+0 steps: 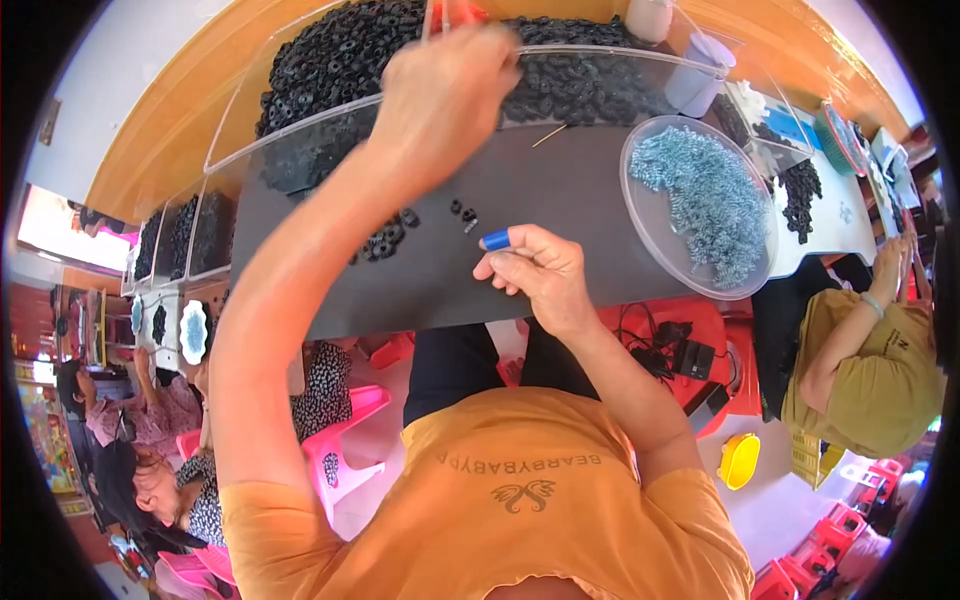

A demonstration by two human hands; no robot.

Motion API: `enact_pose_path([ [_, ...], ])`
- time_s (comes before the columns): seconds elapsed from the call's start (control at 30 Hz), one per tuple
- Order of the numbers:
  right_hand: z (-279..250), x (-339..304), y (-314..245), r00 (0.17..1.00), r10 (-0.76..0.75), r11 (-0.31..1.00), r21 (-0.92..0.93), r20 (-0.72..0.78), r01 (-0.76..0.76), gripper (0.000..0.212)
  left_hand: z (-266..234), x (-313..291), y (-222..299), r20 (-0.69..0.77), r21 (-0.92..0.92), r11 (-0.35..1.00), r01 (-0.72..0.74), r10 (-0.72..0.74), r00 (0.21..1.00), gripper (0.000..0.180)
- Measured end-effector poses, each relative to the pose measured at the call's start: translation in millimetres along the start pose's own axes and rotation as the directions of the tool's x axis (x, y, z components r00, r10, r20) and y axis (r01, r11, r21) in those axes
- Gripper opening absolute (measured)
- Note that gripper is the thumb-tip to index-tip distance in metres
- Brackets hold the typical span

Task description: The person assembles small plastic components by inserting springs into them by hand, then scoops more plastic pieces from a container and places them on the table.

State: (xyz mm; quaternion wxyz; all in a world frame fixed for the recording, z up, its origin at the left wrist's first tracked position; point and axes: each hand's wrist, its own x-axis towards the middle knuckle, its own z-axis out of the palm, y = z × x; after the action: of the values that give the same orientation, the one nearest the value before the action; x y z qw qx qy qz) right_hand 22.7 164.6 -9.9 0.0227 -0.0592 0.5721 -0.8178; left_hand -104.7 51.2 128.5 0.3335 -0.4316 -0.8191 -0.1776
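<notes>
My left hand (445, 90) is raised over the front wall of a clear bin, near the divider between its two heaps of black parts. Its fingers are bent and smeared by motion, so whether they hold anything is unclear. Above the dark mat (420, 290), my right hand (545, 275) is closed, with a blue finger cover (495, 240) on its index finger. Thumb and other fingers are curled together; anything between them is too small to make out. Just beyond lie a few small black parts (466, 211) and a tiny spring (471, 227).
A round clear tray (640, 225) of bluish metal springs stands at the right. Black ring-like parts (385, 240) lie under my left forearm. A thin stick (550, 135) rests by the bin, and a lilac cup (697, 75) stands behind the tray. Another person (860, 350) sits at the right.
</notes>
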Motion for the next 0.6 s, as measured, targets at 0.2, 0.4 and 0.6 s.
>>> enact_pose_path([
  [0.2, 0.7, 1.4, -1.4, 1.000, -0.011, 1.000, 0.018, -0.022, 0.011, 0.014, 6.4, 42.1, -17.8, 0.108, 0.041, 0.999, 0.001, -0.005, 0.994, 0.039],
  [0.4, -0.3, 0.3, -1.5, 1.000, 0.003, 1.000, -0.012, -0.022, -0.003, 0.015, -23.1, -82.4, -32.3, 0.308, 0.018, 1.000, 0.018, -0.022, 0.951, 0.024],
  [0.6, 0.9, -1.2, 0.6, 0.999, -0.030, 0.999, -0.043, -0.020, 0.029, 0.015, -10.5, -136.2, -28.7, 0.471, 0.098, 0.995, 0.011, -0.056, 0.880, 0.031],
])
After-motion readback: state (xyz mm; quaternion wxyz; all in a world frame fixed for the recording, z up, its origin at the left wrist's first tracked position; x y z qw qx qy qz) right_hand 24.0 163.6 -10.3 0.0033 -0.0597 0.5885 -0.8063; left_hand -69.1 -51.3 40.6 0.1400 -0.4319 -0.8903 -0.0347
